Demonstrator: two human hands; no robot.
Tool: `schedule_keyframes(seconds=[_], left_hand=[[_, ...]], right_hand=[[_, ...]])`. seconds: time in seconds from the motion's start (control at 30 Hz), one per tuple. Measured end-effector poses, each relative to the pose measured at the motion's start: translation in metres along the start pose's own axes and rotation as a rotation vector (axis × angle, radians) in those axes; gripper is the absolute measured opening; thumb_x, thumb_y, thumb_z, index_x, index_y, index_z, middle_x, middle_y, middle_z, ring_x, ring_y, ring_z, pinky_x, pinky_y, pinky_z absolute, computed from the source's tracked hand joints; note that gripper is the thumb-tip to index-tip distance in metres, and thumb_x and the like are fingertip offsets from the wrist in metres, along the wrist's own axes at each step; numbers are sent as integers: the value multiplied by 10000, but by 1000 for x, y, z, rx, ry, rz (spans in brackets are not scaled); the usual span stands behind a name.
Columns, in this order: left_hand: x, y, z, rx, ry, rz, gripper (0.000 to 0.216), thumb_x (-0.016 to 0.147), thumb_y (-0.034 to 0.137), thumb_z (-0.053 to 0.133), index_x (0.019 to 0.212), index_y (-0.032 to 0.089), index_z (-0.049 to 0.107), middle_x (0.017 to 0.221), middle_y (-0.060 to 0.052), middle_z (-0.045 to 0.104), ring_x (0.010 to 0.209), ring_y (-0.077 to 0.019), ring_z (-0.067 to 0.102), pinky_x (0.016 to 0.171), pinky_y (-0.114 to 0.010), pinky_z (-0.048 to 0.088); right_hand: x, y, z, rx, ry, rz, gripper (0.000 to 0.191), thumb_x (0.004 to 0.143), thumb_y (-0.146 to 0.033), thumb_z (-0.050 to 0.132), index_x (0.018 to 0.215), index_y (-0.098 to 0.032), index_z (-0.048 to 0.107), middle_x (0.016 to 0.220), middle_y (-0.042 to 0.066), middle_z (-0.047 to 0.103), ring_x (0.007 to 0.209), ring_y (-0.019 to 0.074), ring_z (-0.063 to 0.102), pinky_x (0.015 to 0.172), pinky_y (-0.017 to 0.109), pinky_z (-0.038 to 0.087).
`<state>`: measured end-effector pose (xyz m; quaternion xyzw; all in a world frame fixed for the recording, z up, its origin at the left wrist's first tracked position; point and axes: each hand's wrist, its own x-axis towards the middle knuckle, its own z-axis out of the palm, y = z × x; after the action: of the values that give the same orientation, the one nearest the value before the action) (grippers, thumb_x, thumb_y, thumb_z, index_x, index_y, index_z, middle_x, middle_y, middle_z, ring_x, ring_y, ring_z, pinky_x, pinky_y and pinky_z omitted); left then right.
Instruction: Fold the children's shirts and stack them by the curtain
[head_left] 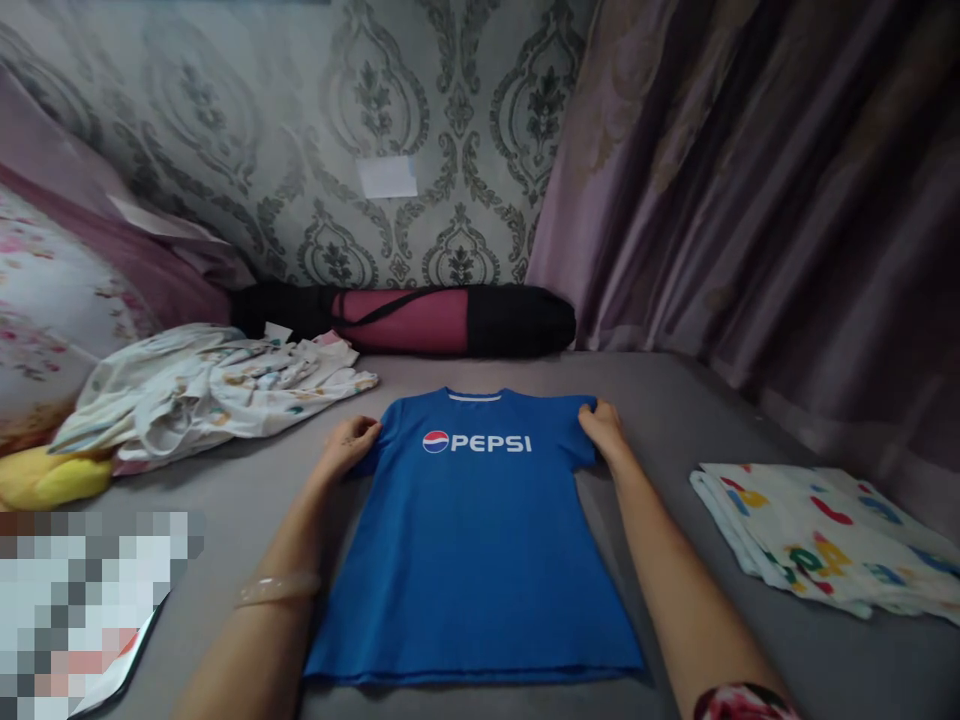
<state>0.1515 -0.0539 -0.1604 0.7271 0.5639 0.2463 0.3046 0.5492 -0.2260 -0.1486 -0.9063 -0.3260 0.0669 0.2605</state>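
Observation:
A blue T-shirt (472, 550) with a white PEPSI print lies spread flat, front side up, its collar away from me and its hem towards me. At its left sleeve edge, my left hand (351, 443) pinches the fabric between thumb and fingers. On the opposite side my right hand (602, 425) grips the other sleeve near its outer corner. Both sleeves are partly covered by my fingers. A pale bangle (277, 588) circles my left wrist.
Folded cloth with colourful letters (832, 535) lies at the right on the grey sheet (630, 375). Crumpled white printed clothing (225, 390) and a yellow plush item (56, 478) are at the left. A black-and-maroon long bag (409, 320) rests along the wall. Curtains (675, 180) hang at right.

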Motion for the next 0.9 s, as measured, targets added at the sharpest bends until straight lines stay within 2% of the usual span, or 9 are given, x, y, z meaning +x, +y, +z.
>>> schedule_keyframes(seconds=[0.17, 0.33, 0.47, 0.6, 0.67, 0.77, 0.9], left_hand=[[3, 5, 6, 38, -38, 35, 308, 679, 479, 597, 829, 219, 666, 780, -47, 707, 838, -245, 660, 638, -271, 499], [2, 6, 7, 46, -51, 73, 340, 661, 473, 556, 863, 211, 635, 781, -33, 678, 795, -226, 627, 657, -274, 476], [0, 7, 8, 16, -53, 107, 337, 645, 481, 542, 844, 212, 581, 679, 1, 592, 695, -197, 565, 626, -271, 441], [-1, 11, 9, -57, -20, 121, 314, 619, 471, 580, 804, 218, 562, 728, 1, 601, 729, -189, 561, 652, -267, 444], [-1, 12, 9, -103, -18, 109, 331, 616, 487, 607, 801, 215, 565, 770, -5, 623, 756, -188, 575, 655, -262, 451], [-1, 12, 9, -158, -34, 69, 375, 603, 531, 646, 785, 216, 556, 748, 2, 625, 728, -179, 578, 603, -247, 442], [-3, 12, 10, -233, -44, 72, 475, 561, 615, 673, 771, 207, 549, 706, 19, 606, 658, -147, 552, 559, -228, 409]], right_hand=[[-1, 0, 2, -4, -3, 1, 423, 910, -269, 432, 1279, -113, 571, 1134, 191, 668, 1070, 276, 628, 878, 326, 466], [-4, 3, 1, 8, -125, -110, 504, 892, -303, 507, 1369, -142, 486, 1177, 164, 652, 1086, 255, 616, 877, 304, 472], [-15, 3, 2, -113, -26, -181, 471, 935, -219, 412, 1402, -158, 428, 1321, 176, 549, 1182, 258, 557, 947, 331, 432], [-27, -1, -1, -313, 17, -102, 404, 937, -119, 321, 1296, -137, 505, 1225, 195, 575, 1103, 277, 589, 889, 371, 441], [-31, -7, -4, -382, 67, -102, 397, 915, -89, 325, 1258, -94, 526, 1216, 223, 568, 1132, 304, 561, 916, 395, 416], [-38, -22, -2, -382, 82, -227, 417, 936, -126, 299, 1290, -71, 510, 1290, 231, 539, 1197, 311, 508, 987, 411, 363], [-44, -35, 18, -288, -116, -468, 519, 1000, -324, 244, 1442, -87, 378, 1503, 157, 383, 1401, 273, 292, 1132, 418, 212]])
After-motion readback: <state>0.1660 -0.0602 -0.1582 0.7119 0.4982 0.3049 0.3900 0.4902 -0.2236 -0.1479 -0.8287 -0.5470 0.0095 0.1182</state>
